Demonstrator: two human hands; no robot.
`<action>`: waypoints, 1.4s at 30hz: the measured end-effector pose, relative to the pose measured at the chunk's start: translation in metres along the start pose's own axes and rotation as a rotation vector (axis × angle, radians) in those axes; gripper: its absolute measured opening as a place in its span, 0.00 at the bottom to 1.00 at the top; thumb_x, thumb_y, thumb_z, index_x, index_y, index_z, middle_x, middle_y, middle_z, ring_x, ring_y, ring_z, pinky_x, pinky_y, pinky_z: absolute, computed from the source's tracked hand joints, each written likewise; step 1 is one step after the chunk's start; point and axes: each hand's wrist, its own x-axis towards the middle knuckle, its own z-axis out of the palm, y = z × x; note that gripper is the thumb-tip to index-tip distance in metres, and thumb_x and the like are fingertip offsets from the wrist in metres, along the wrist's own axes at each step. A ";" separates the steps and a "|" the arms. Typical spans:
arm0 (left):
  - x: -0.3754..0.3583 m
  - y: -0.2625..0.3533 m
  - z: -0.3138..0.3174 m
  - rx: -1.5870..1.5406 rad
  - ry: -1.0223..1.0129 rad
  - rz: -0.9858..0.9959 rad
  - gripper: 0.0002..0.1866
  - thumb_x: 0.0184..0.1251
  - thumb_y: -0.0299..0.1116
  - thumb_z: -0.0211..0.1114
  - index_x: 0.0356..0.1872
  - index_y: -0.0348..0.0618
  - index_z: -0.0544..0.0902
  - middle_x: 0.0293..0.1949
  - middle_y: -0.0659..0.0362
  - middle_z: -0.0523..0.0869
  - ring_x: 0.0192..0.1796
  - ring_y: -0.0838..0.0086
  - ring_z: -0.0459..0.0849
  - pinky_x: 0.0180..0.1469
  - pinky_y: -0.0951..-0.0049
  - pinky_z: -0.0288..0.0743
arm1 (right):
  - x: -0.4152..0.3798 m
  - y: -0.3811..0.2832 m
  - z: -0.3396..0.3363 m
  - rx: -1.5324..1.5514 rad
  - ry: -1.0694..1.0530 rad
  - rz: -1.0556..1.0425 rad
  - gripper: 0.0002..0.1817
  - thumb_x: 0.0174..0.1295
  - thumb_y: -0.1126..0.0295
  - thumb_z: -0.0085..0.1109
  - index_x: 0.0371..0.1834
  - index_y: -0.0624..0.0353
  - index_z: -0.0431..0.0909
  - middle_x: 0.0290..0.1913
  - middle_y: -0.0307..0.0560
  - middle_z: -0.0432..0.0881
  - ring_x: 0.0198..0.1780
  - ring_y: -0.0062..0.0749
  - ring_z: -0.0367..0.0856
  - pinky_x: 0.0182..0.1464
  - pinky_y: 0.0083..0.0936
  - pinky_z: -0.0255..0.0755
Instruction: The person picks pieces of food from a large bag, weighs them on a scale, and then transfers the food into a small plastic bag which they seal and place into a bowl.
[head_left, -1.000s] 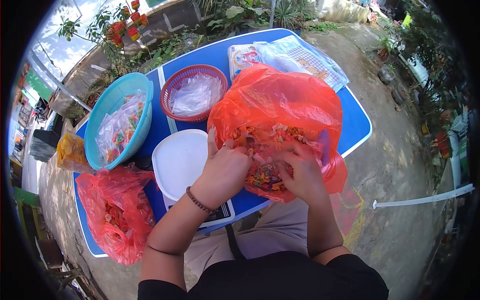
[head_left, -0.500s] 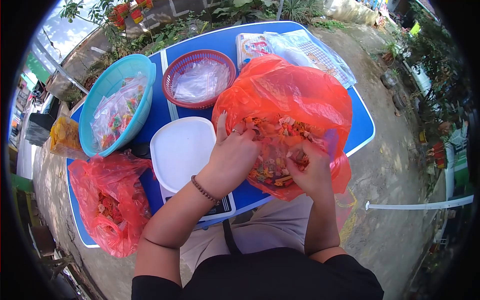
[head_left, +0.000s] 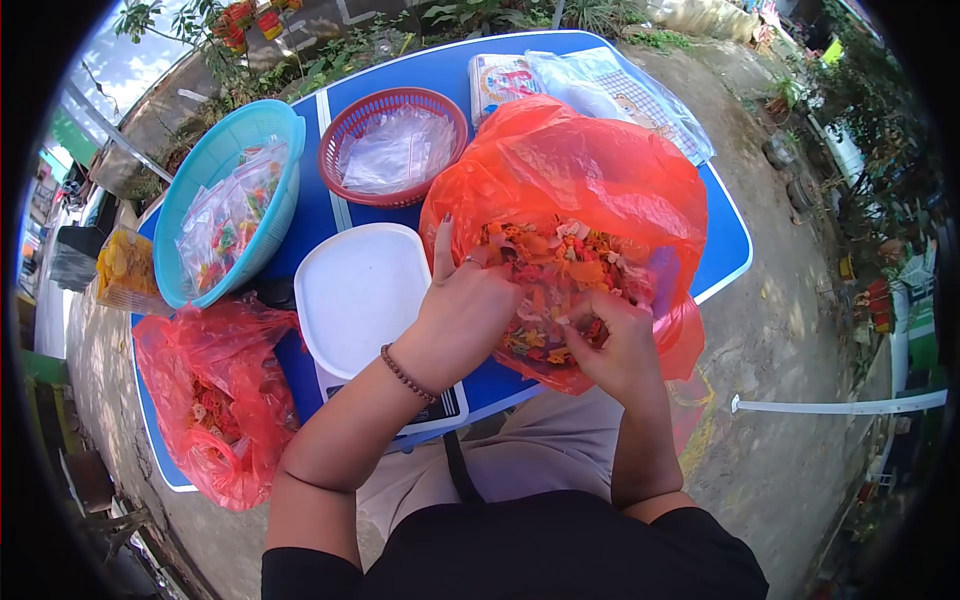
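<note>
A big red plastic bag (head_left: 590, 160) lies wide open on the table, holding many small orange, yellow and pink pieces (head_left: 575, 245). At its mouth, my left hand (head_left: 470, 305) is closed with the index finger raised, gripping what looks like a small clear plastic bag (head_left: 540, 300). Coloured pieces show hazily through that film. My right hand (head_left: 620, 345) is at the film's right side, thumb and fingers pinched together; whatever lies between them is too small to make out.
Left of my hands, a white tray (head_left: 362, 290) rests on a scale (head_left: 440, 410). Behind are a red basket (head_left: 330, 165) of clear bags and a turquoise basin (head_left: 285, 200) of filled bags. A second red bag (head_left: 270, 390) sits at left. Plastic packs (head_left: 500, 85) lie at the back.
My right hand's fingers have shifted slightly left and drawn closer together by the clear film. My left hand stays nearly in place. The whole view has tilted a little.
</note>
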 end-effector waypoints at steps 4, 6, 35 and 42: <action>0.003 0.005 -0.005 0.009 -0.040 -0.005 0.10 0.61 0.24 0.64 0.37 0.50 0.91 0.36 0.62 0.88 0.58 0.64 0.84 0.80 0.29 0.33 | -0.002 -0.005 0.002 0.014 -0.032 0.008 0.09 0.54 0.79 0.70 0.35 0.63 0.79 0.33 0.53 0.83 0.39 0.49 0.86 0.43 0.38 0.77; 0.003 0.005 -0.004 0.011 -0.024 0.002 0.08 0.61 0.24 0.64 0.35 0.48 0.89 0.35 0.61 0.88 0.58 0.64 0.84 0.80 0.29 0.34 | -0.002 -0.003 0.004 0.030 -0.045 0.035 0.09 0.54 0.80 0.70 0.35 0.63 0.78 0.33 0.54 0.83 0.39 0.50 0.85 0.43 0.38 0.77; 0.005 -0.001 -0.039 -0.352 -0.009 -0.032 0.04 0.66 0.32 0.68 0.39 0.49 0.87 0.33 0.63 0.88 0.52 0.66 0.85 0.75 0.38 0.42 | 0.000 -0.001 0.009 -0.125 0.016 -0.121 0.11 0.58 0.79 0.65 0.44 0.59 0.84 0.40 0.49 0.86 0.46 0.50 0.81 0.49 0.42 0.77; 0.000 -0.002 -0.011 0.058 0.028 -0.042 0.09 0.57 0.26 0.69 0.39 0.50 0.89 0.32 0.61 0.87 0.54 0.64 0.84 0.78 0.35 0.38 | 0.000 -0.003 0.020 -0.209 0.012 -0.146 0.12 0.58 0.79 0.66 0.45 0.56 0.86 0.43 0.46 0.84 0.48 0.50 0.81 0.50 0.41 0.76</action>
